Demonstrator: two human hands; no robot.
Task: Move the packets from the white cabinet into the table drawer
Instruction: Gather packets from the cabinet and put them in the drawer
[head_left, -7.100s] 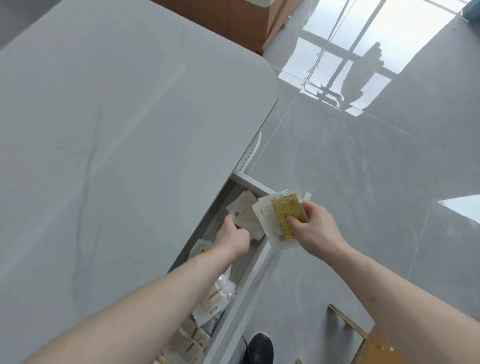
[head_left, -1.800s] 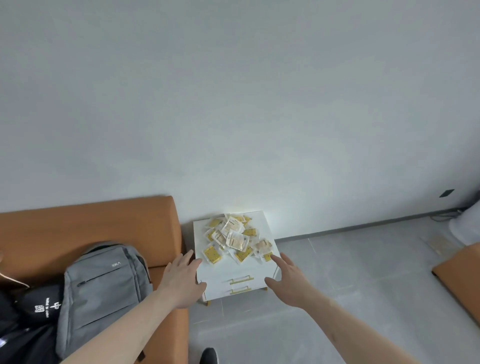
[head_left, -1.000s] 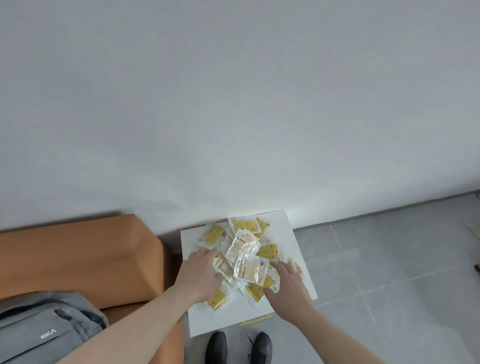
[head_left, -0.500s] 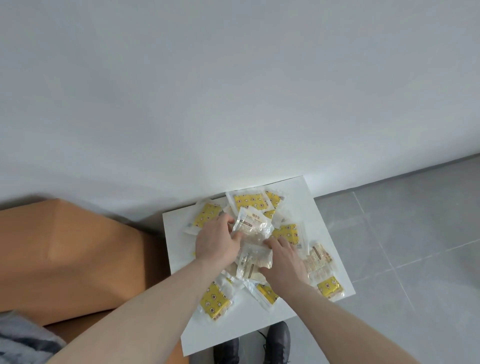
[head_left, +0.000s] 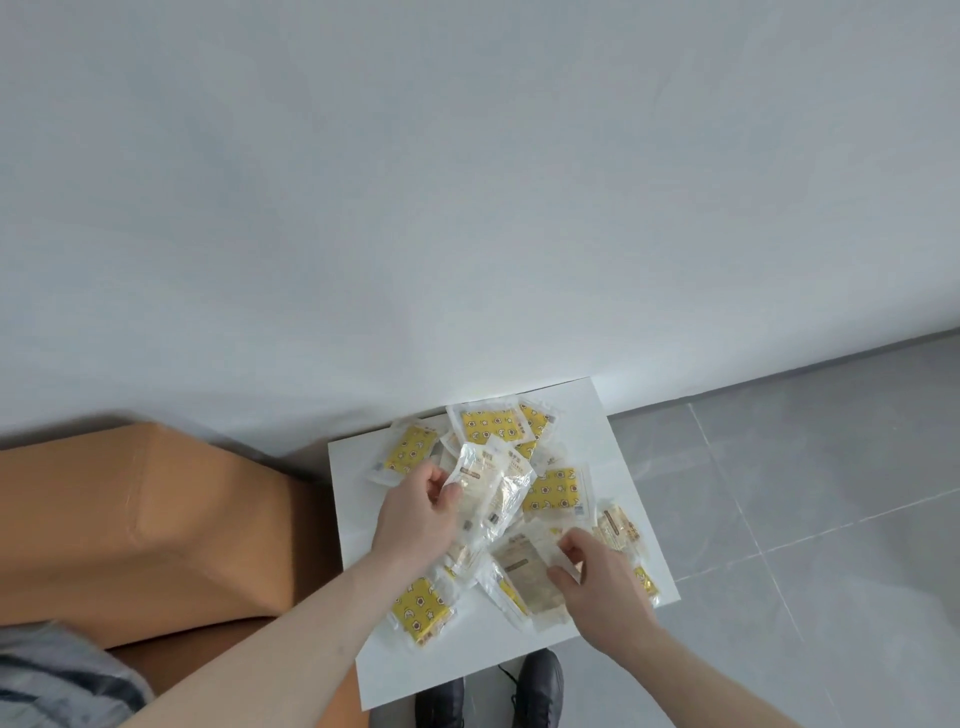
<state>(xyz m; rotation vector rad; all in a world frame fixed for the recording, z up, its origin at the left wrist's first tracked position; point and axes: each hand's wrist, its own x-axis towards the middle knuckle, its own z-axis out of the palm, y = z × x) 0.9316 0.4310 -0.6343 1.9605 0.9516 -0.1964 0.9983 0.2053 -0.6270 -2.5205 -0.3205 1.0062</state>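
Several yellow and pale packets lie heaped on the white cabinet (head_left: 358, 525) top below me. My left hand (head_left: 415, 514) grips pale clear-wrapped packets (head_left: 493, 488), lifted and tilted above the heap. My right hand (head_left: 597, 577) pinches the edge of a beige packet (head_left: 524, 569) lying near the cabinet's front. Yellow packets (head_left: 556, 491) lie around both hands, one yellow packet (head_left: 418, 613) near the front left. The table drawer is out of view.
An orange sofa (head_left: 145, 530) stands right against the cabinet's left side, with a grey bag (head_left: 57, 680) on it at the lower left. A white wall (head_left: 467, 182) runs behind. Grey tiled floor (head_left: 805, 519) spreads to the right. My shoes (head_left: 535, 691) touch the cabinet's front.
From the table drawer I turned to the cabinet. Over the last second both hands went into the heap; the left has raised pale packets, the right has slid forward onto a beige packet.
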